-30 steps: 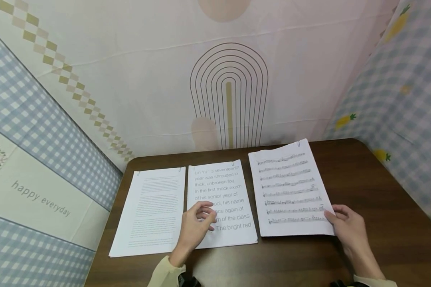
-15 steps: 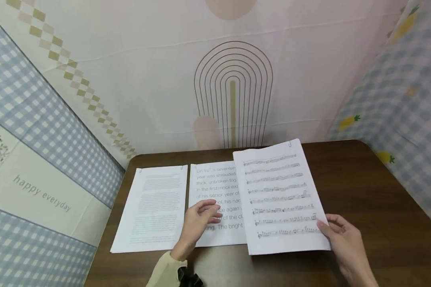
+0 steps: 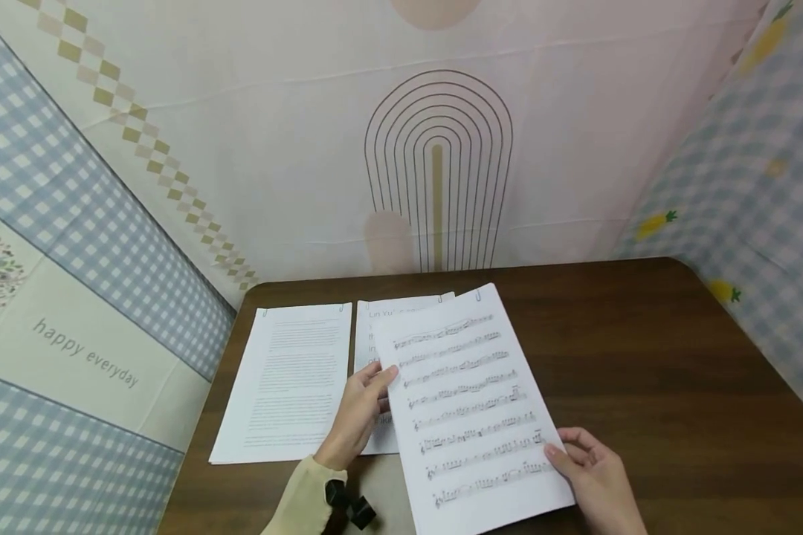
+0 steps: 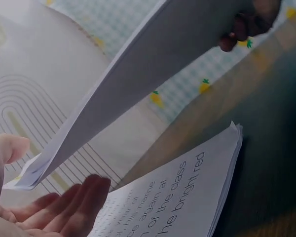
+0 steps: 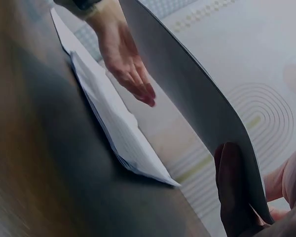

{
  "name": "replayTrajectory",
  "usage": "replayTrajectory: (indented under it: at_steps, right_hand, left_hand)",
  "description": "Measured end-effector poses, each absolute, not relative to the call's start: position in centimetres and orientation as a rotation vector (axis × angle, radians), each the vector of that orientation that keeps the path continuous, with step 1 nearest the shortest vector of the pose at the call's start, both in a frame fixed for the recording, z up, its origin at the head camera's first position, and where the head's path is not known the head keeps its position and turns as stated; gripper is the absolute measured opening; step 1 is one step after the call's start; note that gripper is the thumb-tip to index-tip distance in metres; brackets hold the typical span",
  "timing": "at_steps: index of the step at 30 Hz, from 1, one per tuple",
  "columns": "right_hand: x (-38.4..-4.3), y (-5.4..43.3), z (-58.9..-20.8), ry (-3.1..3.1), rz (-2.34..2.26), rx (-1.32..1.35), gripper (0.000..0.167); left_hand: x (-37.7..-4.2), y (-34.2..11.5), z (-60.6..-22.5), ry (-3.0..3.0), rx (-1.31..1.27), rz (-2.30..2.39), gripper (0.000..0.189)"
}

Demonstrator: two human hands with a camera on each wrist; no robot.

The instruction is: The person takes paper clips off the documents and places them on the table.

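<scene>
Perhaps a curtained home study corner, dark wooden table (image 3: pixel 642 357), patterned cloth hangings (image 3: pixel 294 163), printed pages (image 3: pixel 288 386)

The brown table (image 3: pixel 642 357) bears two printed paper stacks (image 3: pixel 291 383) side by side.

The sheet music (image 3: pixel 471 416) has come left and nearer (the right hand (image 3: pixel 595 475) came with it), hiding most of the big-print pages (image 3: pixel 373 309). Its left edge now reaches the left hand (image 3: pixel 356 414).
</scene>
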State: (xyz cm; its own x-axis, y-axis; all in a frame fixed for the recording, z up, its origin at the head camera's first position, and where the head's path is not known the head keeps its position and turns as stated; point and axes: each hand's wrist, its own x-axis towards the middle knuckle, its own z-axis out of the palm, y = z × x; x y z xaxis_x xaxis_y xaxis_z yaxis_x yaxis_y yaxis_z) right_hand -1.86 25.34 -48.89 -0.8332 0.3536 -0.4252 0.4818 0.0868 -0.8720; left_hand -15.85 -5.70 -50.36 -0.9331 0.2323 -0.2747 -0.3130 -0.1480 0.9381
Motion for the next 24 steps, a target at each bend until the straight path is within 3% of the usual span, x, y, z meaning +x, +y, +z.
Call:
replayTrajectory:
  at_steps: [15,20,24]
  right_hand:
    - [-0.5,22.3,-50.6,2.137,-1.887,0.863,0.029]
    - [0.1,23.0,-51.4,2.016,-1.899,0.642,0.031]
    - [-0.4,24.5,-51.2,1.956,-1.853,0.393,0.045]
  left_hand:
    - [-14.7,-7.6,-50.5,1.845,0.008,2.076,0.037]
    - [-14.4,-8.2,-50.5,1.893,-0.005,2.039,0.034]
    - [-14.3,-8.1,-50.3,1.919,-0.04,2.018,0.033]
